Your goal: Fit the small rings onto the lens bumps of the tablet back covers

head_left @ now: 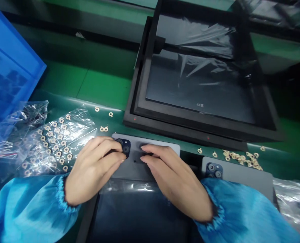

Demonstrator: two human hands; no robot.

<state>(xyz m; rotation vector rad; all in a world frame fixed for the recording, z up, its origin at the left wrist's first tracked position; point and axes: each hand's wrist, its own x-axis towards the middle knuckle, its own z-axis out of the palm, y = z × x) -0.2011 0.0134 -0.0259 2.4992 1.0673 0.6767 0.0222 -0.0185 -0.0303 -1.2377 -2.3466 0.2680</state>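
A grey phone back cover (162, 144) lies in front of me with its dark camera block (123, 145) at the upper left. My left hand (93, 168) rests on the cover's left part, fingers curled with the tips beside the camera lenses. My right hand (174, 180) lies over the cover's middle, fingers together and pressing down near the camera block. Whether either hand pinches a small part is hidden. A second grey cover (241, 173) with a blue camera block (214, 169) lies to the right.
A clear bag with several small gold rings (55, 140) lies at the left, loose gold rings (241, 158) at the right. A stack of black trays (200, 87) with plastic film stands behind. A blue bin (5, 67) sits at far left. A dark tray (137, 212) lies nearest me.
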